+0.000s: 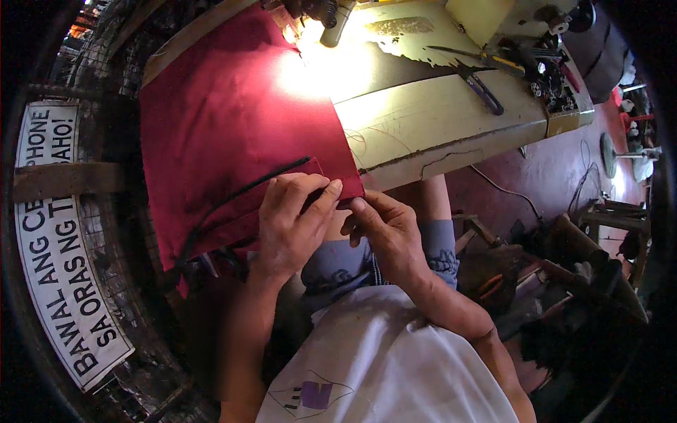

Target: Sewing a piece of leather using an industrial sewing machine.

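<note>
A large dark red cloth [204,127] lies over the left end of the sewing table and hangs toward my lap. A long narrow black strip [247,185] runs along its lower part, ending near my fingers. My left hand [296,215] grips the cloth near its lower right corner, thumb and fingers closed on the folded edge. Just to the right, my right hand [377,225] pinches the corner of the same cloth between thumb and bent fingers. The fingertips under the cloth are partly hidden.
A sewing machine [321,15] and bright light are at the top. On the pale table [416,120] lie pliers [486,95], a yellow-handled tool [504,65] and small metal parts [550,77]. A wire grille with a sign [42,261] is at left, stands and cluttered items [592,261] at right.
</note>
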The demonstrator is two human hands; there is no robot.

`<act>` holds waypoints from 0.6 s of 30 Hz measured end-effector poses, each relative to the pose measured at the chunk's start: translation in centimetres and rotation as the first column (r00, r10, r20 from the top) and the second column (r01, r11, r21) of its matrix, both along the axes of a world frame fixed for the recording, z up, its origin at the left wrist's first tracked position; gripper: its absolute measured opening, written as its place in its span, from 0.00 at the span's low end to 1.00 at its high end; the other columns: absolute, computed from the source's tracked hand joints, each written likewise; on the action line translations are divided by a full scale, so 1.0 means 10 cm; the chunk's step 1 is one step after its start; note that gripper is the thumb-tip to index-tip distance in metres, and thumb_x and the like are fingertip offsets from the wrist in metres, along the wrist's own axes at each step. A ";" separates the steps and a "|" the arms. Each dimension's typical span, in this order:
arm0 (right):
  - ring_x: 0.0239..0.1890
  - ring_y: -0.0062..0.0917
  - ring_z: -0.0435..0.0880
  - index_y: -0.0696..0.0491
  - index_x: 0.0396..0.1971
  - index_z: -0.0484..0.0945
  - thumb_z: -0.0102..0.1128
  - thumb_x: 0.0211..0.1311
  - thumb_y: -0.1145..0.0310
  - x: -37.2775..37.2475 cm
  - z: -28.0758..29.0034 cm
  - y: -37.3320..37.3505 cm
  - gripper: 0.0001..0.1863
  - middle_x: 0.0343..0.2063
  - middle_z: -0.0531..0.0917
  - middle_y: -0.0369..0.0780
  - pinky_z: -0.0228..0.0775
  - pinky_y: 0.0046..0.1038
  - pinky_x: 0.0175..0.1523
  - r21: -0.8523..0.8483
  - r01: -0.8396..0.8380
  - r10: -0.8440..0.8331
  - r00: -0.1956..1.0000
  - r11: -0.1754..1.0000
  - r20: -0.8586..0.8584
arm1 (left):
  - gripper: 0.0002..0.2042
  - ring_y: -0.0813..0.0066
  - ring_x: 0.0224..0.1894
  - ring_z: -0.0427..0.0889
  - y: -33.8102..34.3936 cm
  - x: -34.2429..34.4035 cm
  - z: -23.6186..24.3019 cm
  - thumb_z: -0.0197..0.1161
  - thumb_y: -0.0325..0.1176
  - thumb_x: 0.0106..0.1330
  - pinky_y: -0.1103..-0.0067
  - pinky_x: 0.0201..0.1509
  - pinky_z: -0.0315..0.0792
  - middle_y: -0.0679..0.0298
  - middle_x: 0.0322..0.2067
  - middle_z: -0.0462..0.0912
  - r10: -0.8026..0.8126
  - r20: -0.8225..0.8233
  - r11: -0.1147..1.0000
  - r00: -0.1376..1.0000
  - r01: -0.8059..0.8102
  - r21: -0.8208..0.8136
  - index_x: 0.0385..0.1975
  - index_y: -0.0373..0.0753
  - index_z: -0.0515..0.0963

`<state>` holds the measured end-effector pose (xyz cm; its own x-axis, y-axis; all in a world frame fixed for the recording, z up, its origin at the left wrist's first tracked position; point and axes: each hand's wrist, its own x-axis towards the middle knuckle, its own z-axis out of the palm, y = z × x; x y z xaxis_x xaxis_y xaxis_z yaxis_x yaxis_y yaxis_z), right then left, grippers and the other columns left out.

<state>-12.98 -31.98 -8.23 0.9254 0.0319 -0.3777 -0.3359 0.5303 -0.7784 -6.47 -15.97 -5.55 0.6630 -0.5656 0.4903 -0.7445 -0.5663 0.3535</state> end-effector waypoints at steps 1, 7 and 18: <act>0.29 0.16 0.79 0.59 0.48 0.81 0.58 0.73 0.62 0.02 -0.01 0.00 0.15 0.29 0.84 0.37 0.71 0.20 0.33 0.019 0.004 -0.004 1.000 1.000 0.004 | 0.21 0.62 0.42 0.79 0.00 -0.01 0.00 0.72 0.20 0.50 0.68 0.46 0.75 0.62 0.40 0.79 -0.009 0.033 1.000 0.999 0.008 0.015 0.47 0.41 0.83; 0.29 0.15 0.79 0.59 0.45 0.83 0.58 0.73 0.64 0.02 -0.06 -0.04 0.14 0.28 0.84 0.35 0.71 0.21 0.34 0.012 -0.027 0.026 0.998 1.000 0.050 | 0.20 0.63 0.43 0.78 0.00 -0.02 0.05 0.71 0.26 0.52 0.66 0.46 0.72 0.62 0.42 0.78 -0.055 0.076 0.994 0.996 0.047 0.099 0.48 0.36 0.82; 0.32 0.14 0.79 0.59 0.50 0.82 0.59 0.72 0.69 -0.01 -0.13 -0.10 0.13 0.32 0.85 0.33 0.71 0.21 0.37 0.038 -0.074 0.072 0.995 0.997 0.065 | 0.21 0.59 0.45 0.78 0.01 -0.04 0.12 0.73 0.24 0.51 0.65 0.48 0.74 0.59 0.44 0.78 -0.087 0.010 0.982 0.996 0.083 0.172 0.48 0.35 0.82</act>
